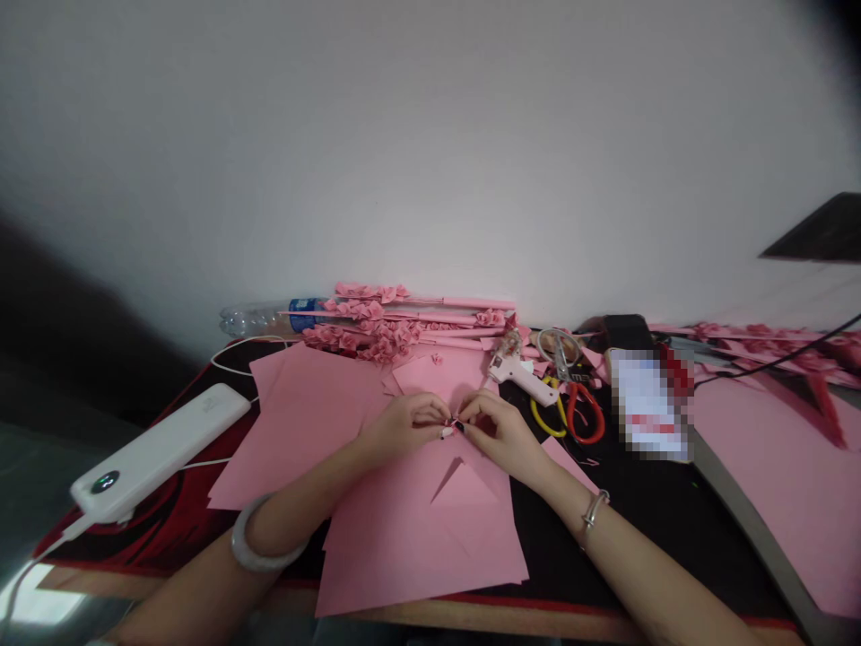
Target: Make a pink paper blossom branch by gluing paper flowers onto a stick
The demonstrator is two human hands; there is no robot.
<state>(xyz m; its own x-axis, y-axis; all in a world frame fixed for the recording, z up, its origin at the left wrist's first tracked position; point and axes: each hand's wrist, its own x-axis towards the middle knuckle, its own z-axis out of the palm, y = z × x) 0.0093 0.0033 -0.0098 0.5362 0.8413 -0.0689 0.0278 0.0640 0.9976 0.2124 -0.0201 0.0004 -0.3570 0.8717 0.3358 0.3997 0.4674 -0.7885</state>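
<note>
My left hand and my right hand meet at the middle of the table, fingertips pinched together on a small pink paper piece. Both hands hover just over a stack of pink paper sheets. A pale bangle is on my left wrist, a thin bracelet on my right. The piece itself is mostly hidden by my fingers.
A glue gun and red and yellow scissors lie right of the hands. Finished pink paper flowers on stems and a plastic bottle lie by the wall. A white power bank sits left. More pink sheets lie far right.
</note>
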